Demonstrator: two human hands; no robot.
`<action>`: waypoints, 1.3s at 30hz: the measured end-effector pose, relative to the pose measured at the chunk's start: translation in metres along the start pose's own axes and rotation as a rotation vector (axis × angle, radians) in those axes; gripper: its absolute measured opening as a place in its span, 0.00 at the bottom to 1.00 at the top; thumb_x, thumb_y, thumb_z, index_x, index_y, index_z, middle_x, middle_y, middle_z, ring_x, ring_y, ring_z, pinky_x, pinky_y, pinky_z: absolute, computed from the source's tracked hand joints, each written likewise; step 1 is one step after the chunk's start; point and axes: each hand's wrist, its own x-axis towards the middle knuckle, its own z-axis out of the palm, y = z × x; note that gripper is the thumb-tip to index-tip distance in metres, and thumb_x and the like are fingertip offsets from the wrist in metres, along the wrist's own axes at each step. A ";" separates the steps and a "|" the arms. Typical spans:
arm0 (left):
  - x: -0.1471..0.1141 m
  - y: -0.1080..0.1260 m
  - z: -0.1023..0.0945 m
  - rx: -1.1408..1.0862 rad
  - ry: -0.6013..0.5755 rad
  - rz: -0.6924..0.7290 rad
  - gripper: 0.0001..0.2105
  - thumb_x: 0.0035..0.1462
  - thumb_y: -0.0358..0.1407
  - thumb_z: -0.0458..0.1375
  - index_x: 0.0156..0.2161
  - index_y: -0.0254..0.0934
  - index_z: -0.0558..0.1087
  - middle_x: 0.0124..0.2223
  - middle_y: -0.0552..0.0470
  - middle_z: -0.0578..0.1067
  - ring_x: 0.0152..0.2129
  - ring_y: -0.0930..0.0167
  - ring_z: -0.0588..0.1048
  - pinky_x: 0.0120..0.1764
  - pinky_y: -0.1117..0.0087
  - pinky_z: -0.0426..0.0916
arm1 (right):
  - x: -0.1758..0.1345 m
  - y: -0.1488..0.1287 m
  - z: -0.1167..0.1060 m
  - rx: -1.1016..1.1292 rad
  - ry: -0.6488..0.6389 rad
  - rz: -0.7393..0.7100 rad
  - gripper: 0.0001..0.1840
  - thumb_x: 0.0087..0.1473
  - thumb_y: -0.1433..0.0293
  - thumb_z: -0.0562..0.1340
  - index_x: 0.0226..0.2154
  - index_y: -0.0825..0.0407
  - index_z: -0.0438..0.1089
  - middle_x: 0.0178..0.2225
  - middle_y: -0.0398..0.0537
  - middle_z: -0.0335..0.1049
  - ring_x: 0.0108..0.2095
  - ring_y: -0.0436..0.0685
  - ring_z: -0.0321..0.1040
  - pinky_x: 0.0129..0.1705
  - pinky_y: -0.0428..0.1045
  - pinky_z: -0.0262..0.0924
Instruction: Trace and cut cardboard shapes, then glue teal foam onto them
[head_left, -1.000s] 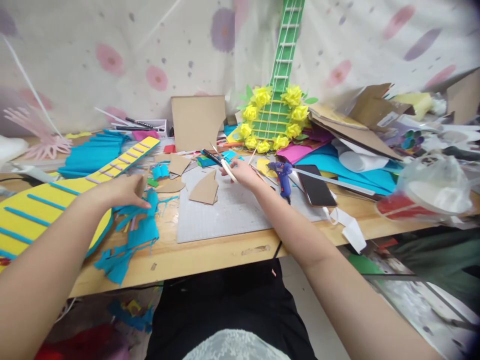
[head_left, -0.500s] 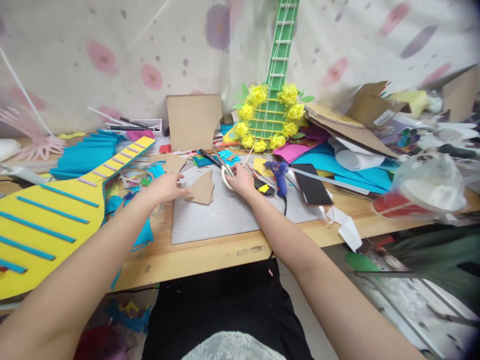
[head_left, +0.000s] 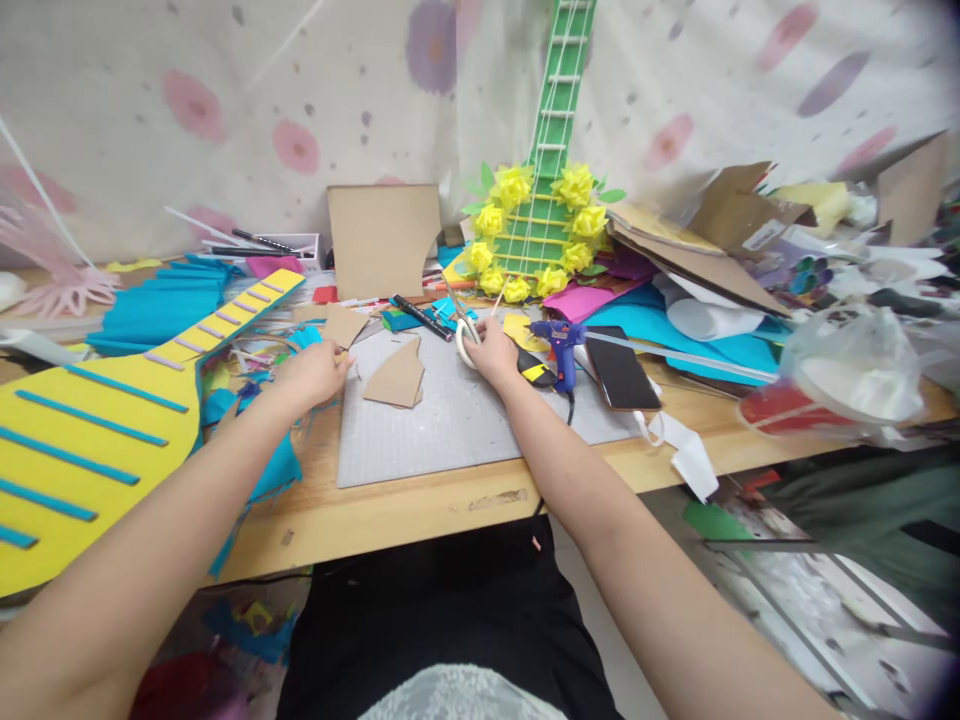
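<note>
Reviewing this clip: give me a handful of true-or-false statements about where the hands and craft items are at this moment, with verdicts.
1. The right hand grips white-handled scissors. True.
2. The left hand rests on the phone. False: the phone lies to the right of the blue glue gun, far from that hand, which is at the grey cutting mat's left edge.
3. A brown cardboard piece lies on the cutting mat between the two hands. True.
4. The green paper guitar lies flat on the mat. False: it stands against the wall with yellow flowers on its body.
5. The yellow guitar cutout lies at the left. True.
</note>
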 end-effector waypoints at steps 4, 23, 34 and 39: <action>-0.005 0.022 0.006 -0.024 -0.070 0.116 0.33 0.43 0.55 0.59 0.51 0.35 0.67 0.47 0.38 0.74 0.43 0.55 0.73 0.42 0.62 0.65 | -0.006 -0.002 0.001 -0.029 -0.013 -0.031 0.20 0.48 0.51 0.58 0.35 0.48 0.61 0.37 0.49 0.71 0.41 0.61 0.69 0.42 0.55 0.59; -0.009 0.043 0.050 -1.664 0.101 0.000 0.24 0.32 0.36 0.69 0.39 0.35 0.70 0.42 0.47 0.77 0.38 0.66 0.76 0.39 0.67 0.71 | -0.035 -0.016 -0.009 0.036 -0.275 -0.402 0.22 0.48 0.51 0.59 0.37 0.51 0.63 0.33 0.45 0.67 0.31 0.51 0.63 0.33 0.46 0.54; -0.016 0.043 0.045 -1.651 -0.019 -0.025 0.20 0.40 0.33 0.66 0.42 0.36 0.70 0.42 0.48 0.76 0.33 0.70 0.76 0.28 0.74 0.72 | -0.032 -0.039 -0.027 0.349 -0.807 -0.303 0.23 0.48 0.50 0.60 0.25 0.54 0.61 0.20 0.39 0.59 0.20 0.46 0.58 0.21 0.42 0.54; -0.021 0.046 0.045 -1.642 -0.062 -0.075 0.16 0.43 0.29 0.63 0.41 0.36 0.70 0.38 0.50 0.76 0.29 0.73 0.75 0.22 0.78 0.70 | -0.034 -0.037 -0.022 0.528 -0.904 -0.131 0.25 0.43 0.49 0.64 0.24 0.53 0.58 0.17 0.36 0.54 0.15 0.43 0.52 0.15 0.41 0.49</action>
